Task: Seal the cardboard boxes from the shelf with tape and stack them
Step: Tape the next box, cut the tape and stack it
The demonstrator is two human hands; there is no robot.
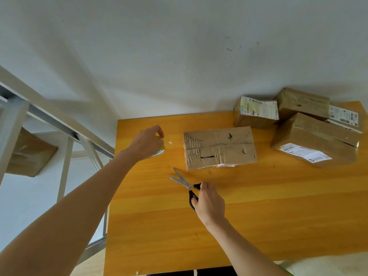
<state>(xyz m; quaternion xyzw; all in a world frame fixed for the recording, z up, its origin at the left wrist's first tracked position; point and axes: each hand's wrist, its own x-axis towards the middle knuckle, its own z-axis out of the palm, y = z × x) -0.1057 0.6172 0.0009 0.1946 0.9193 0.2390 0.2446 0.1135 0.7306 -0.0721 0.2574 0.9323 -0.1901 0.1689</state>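
**Tape pulled taut, scissors poised for the cut**

The left hand has its fingers curled round a yellow roll of clear tape, holding it just above the orange wooden worktop, a little to the left of the flat, worn brown cardboard box at the middle. A faint glinting strip seems to run from the roll to the box's top seam. The roll is probably held away to keep that strip tight.

The right hand grips the black-handled steel scissors, fingers through the loops and blades apart, pointing towards the gap between roll and box, likely ready to cut the tape.

At the far right corner, a pile of labelled brown boxes sits against the wall. Another cardboard box waits on the pale metal shelf to the left.
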